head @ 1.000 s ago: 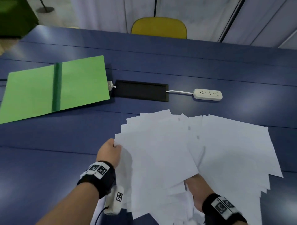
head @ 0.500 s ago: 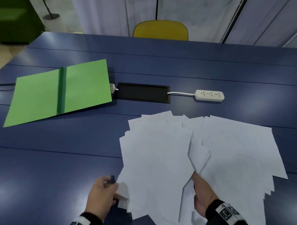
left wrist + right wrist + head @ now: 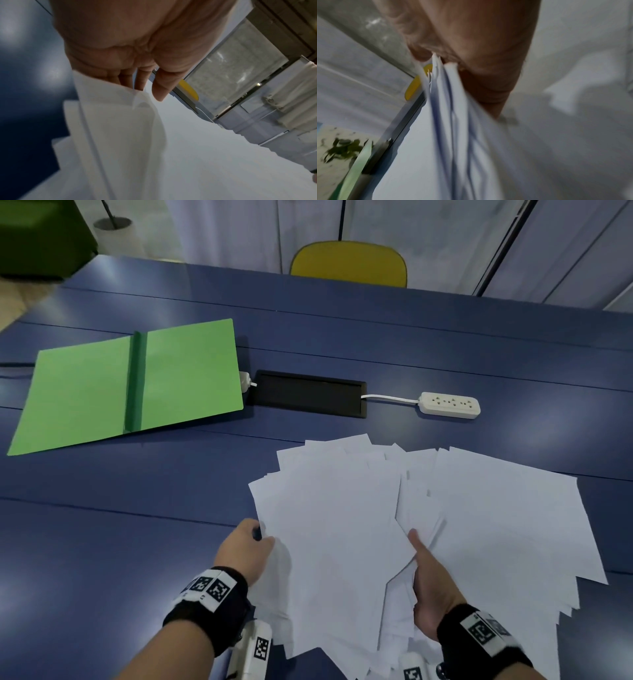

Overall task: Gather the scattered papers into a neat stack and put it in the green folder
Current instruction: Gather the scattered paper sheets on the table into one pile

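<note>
Right wrist view alone shows right hand (image 3: 471, 54) pinching several papers (image 3: 342, 525); left hand (image 3: 245, 553) grips their left edge

A black cable hatch (image 3: 306, 394) is set near the middle of the blue table (image 3: 102, 542). A white power strip (image 3: 449, 404) is laid just beside the hatch, and a yellow chair (image 3: 349, 263) is seen at the far edge.

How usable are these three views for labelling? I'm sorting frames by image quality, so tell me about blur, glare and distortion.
Head view: mostly sharp, soft glare patches on the blue table, straight table seams bowed by the wide lens. Left wrist view: left hand fairly clear, papers washed out, pale glare on the table. Right wrist view: heavily motion-blurred; right hand and sheet edges smeared.
</note>
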